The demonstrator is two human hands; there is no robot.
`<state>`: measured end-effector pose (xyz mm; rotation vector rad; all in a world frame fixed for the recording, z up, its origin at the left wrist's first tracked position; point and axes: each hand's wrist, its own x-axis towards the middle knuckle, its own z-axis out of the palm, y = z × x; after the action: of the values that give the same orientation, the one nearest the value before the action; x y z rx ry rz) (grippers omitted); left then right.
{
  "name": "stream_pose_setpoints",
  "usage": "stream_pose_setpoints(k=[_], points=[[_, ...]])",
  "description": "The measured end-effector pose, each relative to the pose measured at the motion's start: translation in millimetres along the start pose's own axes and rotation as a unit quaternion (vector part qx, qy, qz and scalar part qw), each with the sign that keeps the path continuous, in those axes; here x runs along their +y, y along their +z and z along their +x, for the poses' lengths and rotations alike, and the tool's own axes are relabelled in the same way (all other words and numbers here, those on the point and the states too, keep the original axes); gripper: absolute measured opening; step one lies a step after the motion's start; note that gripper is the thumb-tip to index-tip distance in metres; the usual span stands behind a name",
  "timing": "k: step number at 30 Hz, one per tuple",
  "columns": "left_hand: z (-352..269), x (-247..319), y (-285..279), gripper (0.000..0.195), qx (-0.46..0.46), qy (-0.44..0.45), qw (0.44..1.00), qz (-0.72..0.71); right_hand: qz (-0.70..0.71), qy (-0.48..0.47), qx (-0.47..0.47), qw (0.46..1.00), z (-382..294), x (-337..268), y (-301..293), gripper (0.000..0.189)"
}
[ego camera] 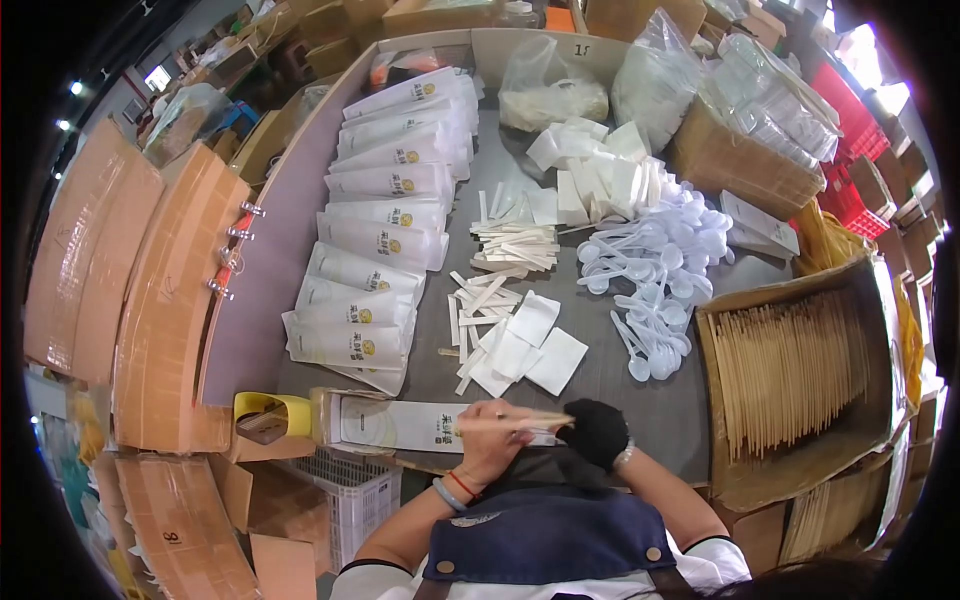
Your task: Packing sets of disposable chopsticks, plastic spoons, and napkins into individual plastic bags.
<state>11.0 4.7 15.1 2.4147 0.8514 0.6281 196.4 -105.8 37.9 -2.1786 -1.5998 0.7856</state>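
My bare left hand [491, 442] and my black-gloved right hand [596, 435] meet near the table's front edge. Between them a pair of wooden chopsticks [525, 421], blurred, lies across my left fingers and reaches the right glove. Under my left hand a stack of printed white paper sleeves [397, 425] lies in an open cardboard holder [327, 420]. Just beyond my hands are folded white napkins [556, 361] and short white paper-wrapped sticks [487, 296]. White plastic spoons [660, 285] are heaped farther right.
Fanned stacks of printed sleeves [390, 180] line the left side. A cardboard box of chopsticks [787, 375] stands at right. More napkins [600, 165], a clear plastic bag [656, 82] and a box of wrapped packs [750, 150] stand behind. A yellow container [274, 416] is at left.
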Motion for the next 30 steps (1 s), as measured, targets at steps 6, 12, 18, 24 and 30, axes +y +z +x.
stream_pose_setpoints(k=[6, 12, 18, 24, 30], points=[[-4, -9, -1, 0.018, 0.001, 0.108, 0.994, 0.021, 0.298, 0.091, 0.386, 0.868, -36, 47, 27, 0.013], [-6, -16, -8, 0.018, -0.010, 0.061, 0.998, 0.021, 0.117, 0.171, 0.161, 0.965, -50, 43, 2, 0.018], [-4, -29, -32, 0.042, -0.049, 0.059, 0.997, 0.001, -0.052, -0.022, 0.103, 0.993, -60, 45, -19, 0.035], [-3, -42, -46, 0.069, -0.170, 0.117, 0.978, 0.033, -0.124, -0.077, 0.100, 0.984, -58, 49, -20, 0.033], [0, -46, -39, 0.068, -0.149, 0.158, 0.976, -0.002, -0.119, -0.099, 0.092, 0.984, -54, 41, -23, 0.033]])
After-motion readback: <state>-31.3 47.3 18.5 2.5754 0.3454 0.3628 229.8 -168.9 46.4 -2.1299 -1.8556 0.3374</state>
